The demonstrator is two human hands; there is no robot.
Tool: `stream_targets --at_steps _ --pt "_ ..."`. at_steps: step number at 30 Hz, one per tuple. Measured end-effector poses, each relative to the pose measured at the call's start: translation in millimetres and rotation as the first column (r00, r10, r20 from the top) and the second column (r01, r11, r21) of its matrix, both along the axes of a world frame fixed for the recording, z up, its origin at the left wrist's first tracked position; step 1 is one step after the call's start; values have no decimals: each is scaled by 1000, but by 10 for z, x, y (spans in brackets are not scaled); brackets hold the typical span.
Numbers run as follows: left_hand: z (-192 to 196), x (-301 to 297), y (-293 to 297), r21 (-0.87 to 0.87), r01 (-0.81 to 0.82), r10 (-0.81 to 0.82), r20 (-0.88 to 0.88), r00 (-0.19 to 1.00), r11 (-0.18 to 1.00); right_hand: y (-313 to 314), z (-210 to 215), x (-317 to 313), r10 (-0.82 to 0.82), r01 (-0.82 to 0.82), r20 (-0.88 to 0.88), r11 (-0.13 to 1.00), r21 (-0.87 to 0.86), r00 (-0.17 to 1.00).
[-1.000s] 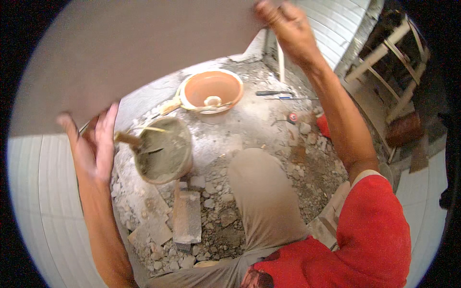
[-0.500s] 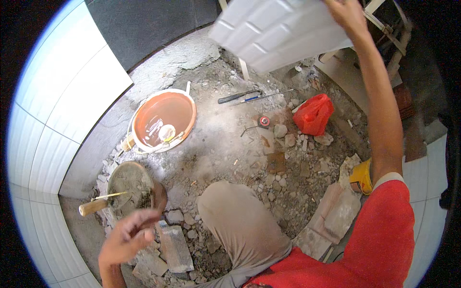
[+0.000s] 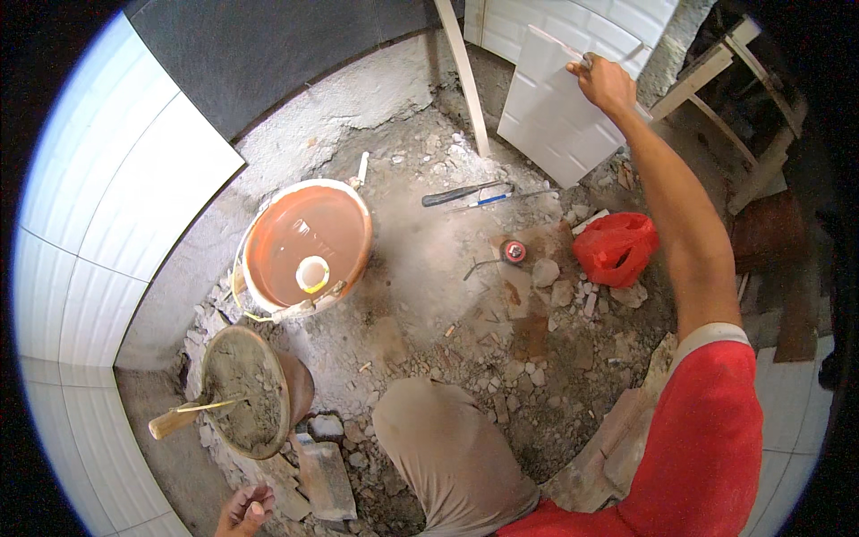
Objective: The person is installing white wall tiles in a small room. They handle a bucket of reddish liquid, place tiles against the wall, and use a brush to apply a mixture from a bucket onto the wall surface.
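At six o'clock, right at the bottom edge, the left hand (image 3: 243,510) is seen. Its fingers are curled loosely and nothing is held in them. Just above it, at about eleven o'clock from the hand, a round pan of grey mortar (image 3: 243,404) is found, with a wooden-handled trowel (image 3: 183,416) laid in it. A loose brick (image 3: 324,479) lies just to the right of the hand, and the bent knee (image 3: 438,443) is next to that.

Farther out, an orange bucket (image 3: 306,246) with a little white cup floating in it is seen in the middle of the rubble floor (image 3: 429,295). A red bag (image 3: 616,248) is seen at three o'clock from the bucket, and a dark-handled tool (image 3: 461,192) lies past it.

Farthest away, at one o'clock, the white tile (image 3: 555,112) is gripped at its top edge by the right hand (image 3: 604,82). The fingers are closed on that edge, so the tile hangs down from them toward seven o'clock. Its long side runs from one o'clock to seven o'clock, and its low corner is close to the ground beside the white tiled wall (image 3: 582,27). The right hand is on the tile; the left hand is well apart from it.

Half a second ago the tile was held up higher, near the top of the view. Now it is lower and farther away. The left hand was higher too, near the pan; now it is down at the bottom edge.
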State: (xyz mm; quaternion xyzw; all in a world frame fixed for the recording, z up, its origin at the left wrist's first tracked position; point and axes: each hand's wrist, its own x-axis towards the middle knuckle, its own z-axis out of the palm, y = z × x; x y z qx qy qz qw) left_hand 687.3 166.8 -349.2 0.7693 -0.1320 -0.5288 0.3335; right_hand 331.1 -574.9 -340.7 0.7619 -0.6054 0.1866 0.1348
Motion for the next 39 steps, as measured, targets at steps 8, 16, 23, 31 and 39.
stream_targets --at_steps 8,16,23,31,39 --pt "-186 134 112 50 -181 180 25 983 982 -433 -202 69 -2 3 -8 995 96 1000" --pt "-268 186 136 39 -283 277 114 954 958 -1002 -449 26 126 -150 -128 969 -196 984" --pt "-325 230 303 125 -247 234 110 966 961 -1271 -584 -93 -17 -91 -330 947 -309 944" --pt "-310 213 406 136 -252 224 191 956 958 -2026 -806 -589 -23 -168 -484 923 -347 875" --pt "-340 201 537 148 -279 251 183 950 949 -2030 -905 -667 -10 -191 -495 915 -355 869"
